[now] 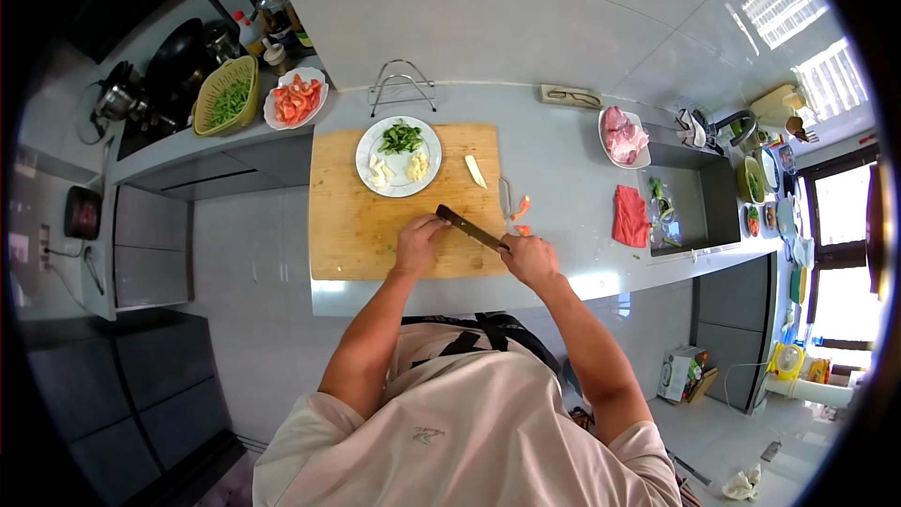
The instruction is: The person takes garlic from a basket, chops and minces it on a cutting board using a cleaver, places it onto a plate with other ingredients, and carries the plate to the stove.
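Note:
My right hand (pixel 532 260) is closed around the handle of a kitchen knife (pixel 471 229), its blade slanting up and left over the wooden cutting board (pixel 343 216). Close to the blade's far end is my left hand (pixel 418 244), fingers drawn together; what they hold, if anything, is hidden. Behind the hands, a white plate (pixel 398 180) on the board carries chopped green pepper (pixel 402 138), minced pale pieces (pixel 417 166) and sliced white pieces (pixel 381 172). A pale, elongated vegetable piece (pixel 475 171) lies right of the plate.
Red scraps (pixel 522 207) lie right of the board, before a red cloth (pixel 631 216), a bowl of raw meat (pixel 624 138) and the sink (pixel 694 202). Leftward stand a plate of cut tomatoes (pixel 297 100) and a basket of green beans (pixel 227 97). A wire rack (pixel 404 86) stands behind.

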`<control>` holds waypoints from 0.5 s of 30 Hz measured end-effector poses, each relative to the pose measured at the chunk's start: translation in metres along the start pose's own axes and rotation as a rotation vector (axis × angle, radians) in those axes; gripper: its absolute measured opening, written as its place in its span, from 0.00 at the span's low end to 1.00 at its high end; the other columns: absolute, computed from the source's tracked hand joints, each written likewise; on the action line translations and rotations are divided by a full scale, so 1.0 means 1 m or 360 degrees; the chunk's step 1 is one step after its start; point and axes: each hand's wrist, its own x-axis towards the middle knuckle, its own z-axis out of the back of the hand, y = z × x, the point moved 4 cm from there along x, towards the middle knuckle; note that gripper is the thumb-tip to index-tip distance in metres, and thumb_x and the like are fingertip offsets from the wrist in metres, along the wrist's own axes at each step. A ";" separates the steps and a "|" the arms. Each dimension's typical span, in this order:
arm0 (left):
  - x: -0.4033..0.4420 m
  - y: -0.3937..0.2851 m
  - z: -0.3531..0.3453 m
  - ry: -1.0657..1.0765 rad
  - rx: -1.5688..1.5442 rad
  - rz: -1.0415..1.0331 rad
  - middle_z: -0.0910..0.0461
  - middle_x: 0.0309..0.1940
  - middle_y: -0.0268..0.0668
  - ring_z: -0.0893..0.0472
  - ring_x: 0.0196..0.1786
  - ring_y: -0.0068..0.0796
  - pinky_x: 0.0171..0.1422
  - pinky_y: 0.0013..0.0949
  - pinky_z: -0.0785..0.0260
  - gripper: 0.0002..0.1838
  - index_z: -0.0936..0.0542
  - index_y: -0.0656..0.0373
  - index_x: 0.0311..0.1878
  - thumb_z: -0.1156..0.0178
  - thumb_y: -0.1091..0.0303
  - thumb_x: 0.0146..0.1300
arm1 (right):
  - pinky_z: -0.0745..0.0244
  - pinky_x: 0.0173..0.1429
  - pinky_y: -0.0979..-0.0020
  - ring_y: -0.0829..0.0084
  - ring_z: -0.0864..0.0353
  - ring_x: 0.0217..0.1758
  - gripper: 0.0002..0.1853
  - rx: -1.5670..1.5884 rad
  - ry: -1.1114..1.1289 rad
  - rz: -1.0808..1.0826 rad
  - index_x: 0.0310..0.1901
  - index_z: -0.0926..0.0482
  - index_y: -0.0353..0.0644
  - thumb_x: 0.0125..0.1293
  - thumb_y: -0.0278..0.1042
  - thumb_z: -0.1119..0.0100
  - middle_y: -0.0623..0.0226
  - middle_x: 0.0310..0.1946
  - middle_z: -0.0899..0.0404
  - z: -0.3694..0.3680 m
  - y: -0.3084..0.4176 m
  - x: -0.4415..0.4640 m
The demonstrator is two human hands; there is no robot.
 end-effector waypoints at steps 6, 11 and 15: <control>-0.002 0.000 0.010 0.0012 -0.0107 0.0106 0.12 0.50 0.42 0.13 0.51 0.46 0.56 0.41 0.18 0.13 0.11 0.61 0.49 0.35 0.84 0.64 | 0.16 0.45 0.52 0.53 0.11 0.38 0.12 0.0189 -0.0104 -0.0027 0.48 0.11 0.52 0.70 0.45 0.37 0.60 0.31 0.12 0.003 -0.012 -0.011; 0.010 0.009 0.027 0.0018 -0.0086 0.0140 0.13 0.50 0.42 0.14 0.52 0.46 0.58 0.41 0.19 0.18 0.11 0.58 0.53 0.38 0.86 0.64 | 0.16 0.43 0.56 0.56 0.12 0.33 0.13 0.0171 -0.0385 0.0119 0.48 0.07 0.53 0.63 0.38 0.33 0.62 0.29 0.12 0.010 -0.013 -0.018; 0.034 0.010 0.036 0.0209 -0.0016 -0.0164 0.17 0.57 0.39 0.19 0.60 0.42 0.64 0.37 0.23 0.27 0.10 0.52 0.56 0.42 0.91 0.59 | 0.17 0.41 0.60 0.62 0.12 0.33 0.16 -0.0011 -0.0654 0.0450 0.51 0.08 0.57 0.61 0.34 0.32 0.68 0.30 0.13 0.009 -0.016 -0.022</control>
